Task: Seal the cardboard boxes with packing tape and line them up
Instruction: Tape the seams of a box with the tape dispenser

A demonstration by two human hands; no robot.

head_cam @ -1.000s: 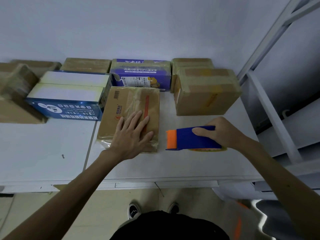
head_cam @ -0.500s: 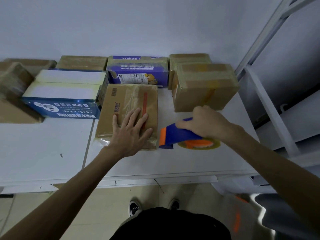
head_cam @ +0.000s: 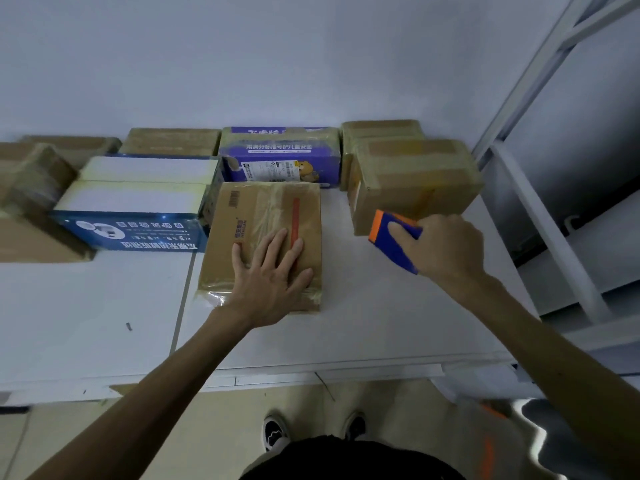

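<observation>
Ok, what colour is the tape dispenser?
The tape dispenser is blue with an orange end, clearest in the head view.

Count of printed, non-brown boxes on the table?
2. Blue box left of the brown box under the left hand; purple box behind that brown box. Others may be cut off at left.

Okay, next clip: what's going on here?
A person is taping boxes at a white table. The left hand lies flat, fingers spread, on a flat cardboard box whose top already shows glossy tape. The right hand grips a blue and orange tape dispenser, held off the table to the right of that box. More taped boxes sit toward the wall, among them a purple box and a larger brown box.
</observation>
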